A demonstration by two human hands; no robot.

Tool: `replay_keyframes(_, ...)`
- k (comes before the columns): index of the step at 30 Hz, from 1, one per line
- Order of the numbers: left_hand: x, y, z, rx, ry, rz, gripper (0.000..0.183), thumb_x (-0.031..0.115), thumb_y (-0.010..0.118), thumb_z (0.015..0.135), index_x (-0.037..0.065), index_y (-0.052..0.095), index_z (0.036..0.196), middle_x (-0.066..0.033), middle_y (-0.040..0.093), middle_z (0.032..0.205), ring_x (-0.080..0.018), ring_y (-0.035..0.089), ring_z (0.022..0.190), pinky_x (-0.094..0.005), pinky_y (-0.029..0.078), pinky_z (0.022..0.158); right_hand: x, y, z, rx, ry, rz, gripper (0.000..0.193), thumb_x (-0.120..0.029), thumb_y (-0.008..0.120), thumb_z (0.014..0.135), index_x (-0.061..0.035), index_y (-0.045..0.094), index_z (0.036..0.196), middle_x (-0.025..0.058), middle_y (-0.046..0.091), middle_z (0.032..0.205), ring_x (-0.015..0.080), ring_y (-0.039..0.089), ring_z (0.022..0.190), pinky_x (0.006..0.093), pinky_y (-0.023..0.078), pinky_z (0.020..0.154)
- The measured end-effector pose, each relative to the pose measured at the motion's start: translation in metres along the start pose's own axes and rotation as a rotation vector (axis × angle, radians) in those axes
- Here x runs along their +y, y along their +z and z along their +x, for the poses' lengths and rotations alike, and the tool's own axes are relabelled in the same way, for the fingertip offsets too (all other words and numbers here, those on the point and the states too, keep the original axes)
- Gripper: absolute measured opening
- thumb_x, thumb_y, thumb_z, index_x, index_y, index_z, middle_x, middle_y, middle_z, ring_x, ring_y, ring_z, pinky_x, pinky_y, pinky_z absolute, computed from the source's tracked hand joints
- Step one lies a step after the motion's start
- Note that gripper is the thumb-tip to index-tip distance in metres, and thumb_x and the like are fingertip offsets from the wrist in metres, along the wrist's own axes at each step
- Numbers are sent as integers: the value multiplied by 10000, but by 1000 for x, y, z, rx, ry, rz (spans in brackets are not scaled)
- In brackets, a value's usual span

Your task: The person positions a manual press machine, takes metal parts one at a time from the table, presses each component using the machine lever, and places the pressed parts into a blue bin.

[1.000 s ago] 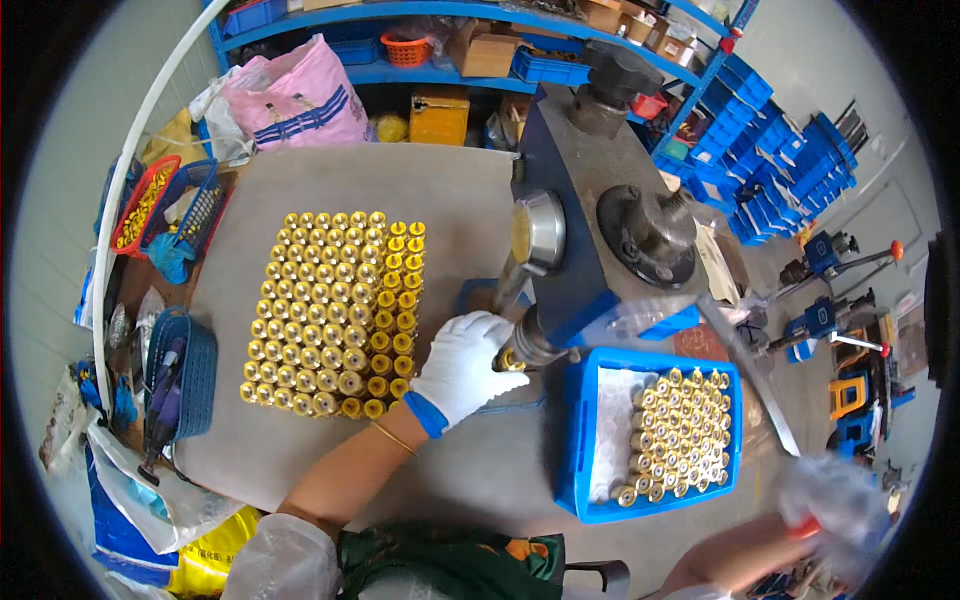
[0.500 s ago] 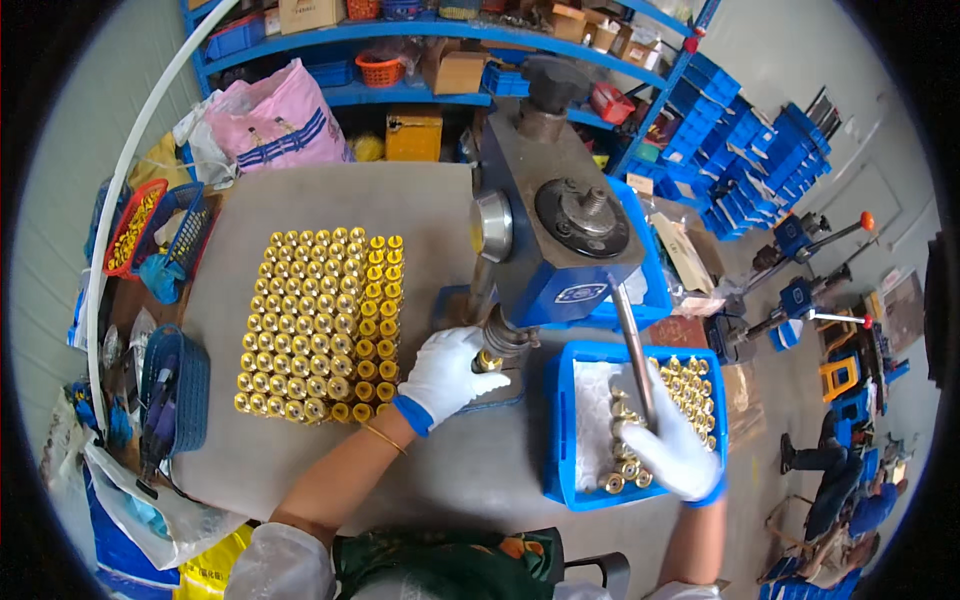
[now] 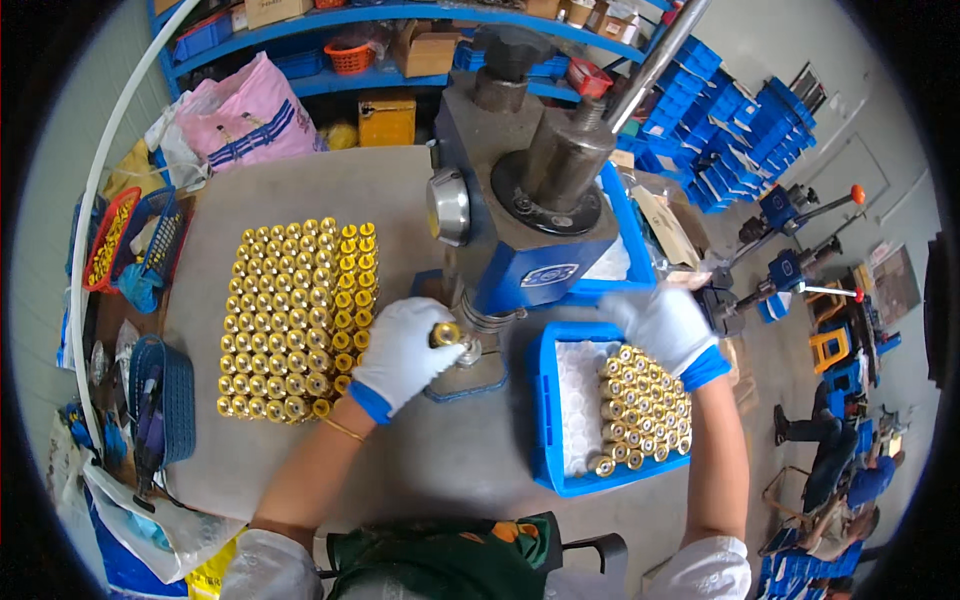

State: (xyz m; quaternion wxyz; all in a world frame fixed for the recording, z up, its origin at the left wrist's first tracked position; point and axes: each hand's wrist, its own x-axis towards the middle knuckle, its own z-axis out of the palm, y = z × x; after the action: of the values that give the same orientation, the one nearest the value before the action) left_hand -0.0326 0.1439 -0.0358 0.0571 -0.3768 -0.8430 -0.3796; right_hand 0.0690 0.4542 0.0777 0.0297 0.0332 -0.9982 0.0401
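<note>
Pinched in the white-gloved left hand (image 3: 400,348), a short, round, gold-coloured metal fitting (image 3: 446,333) was held just below the head of the blue-and-grey metal press (image 3: 530,272)! Its round end was tipped toward view, though the long axis could not be fully read. Well off to the fitting's right, the white-gloved right hand (image 3: 662,328) was blurred over the far side of the blue plastic tray (image 3: 546,410), its grip impossible to tell.
</note>
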Motion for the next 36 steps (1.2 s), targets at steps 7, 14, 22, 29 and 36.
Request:
replay_keyframes(7,-42,-92,-63,109,-117,185,345,248,851,682,71,708,941,-142,658,1133,-355,580,1136,-441,445,1009,7,72,-48,-332,271,-323,352,-464,656,834,-141,706,965,116,725,861,320,709,807,483,538,723)
replay_keyframes(14,-36,-123,-130,-96,-210,303,384,348,849,686,191,745,1020,-96,576,1296,-373,445,1297,-519,313,1112,-5,28,-25,-304,244,-136,267,-316,700,853,-76,666,965,177,688,834,335,681,784,459,527,717)
replay_keyframes(22,-37,-104,-154,-129,-231,497,440,367,812,712,211,733,1116,-106,532,1356,-380,418,1314,-573,264,1126,-74,95,31,-18,-305,164,406,-465,645,871,-99,696,1037,156,706,940,343,650,902,458,476,832)
replay_keyframes(29,-36,-91,-167,-105,-182,609,549,364,767,768,145,642,1256,-166,516,1354,-394,430,1294,-602,297,1084,-94,125,43,-126,-183,424,438,-453,673,858,-129,695,1152,159,684,1169,355,613,1122,442,468,963)
replay_keyframes(36,3,-84,-107,-4,-131,395,582,329,786,761,53,619,1245,-174,544,1332,-389,481,1253,-506,361,1070,-71,-51,89,475,-48,1327,516,-339,513,1003,30,474,1361,170,570,1313,310,520,1255,394,419,1079)
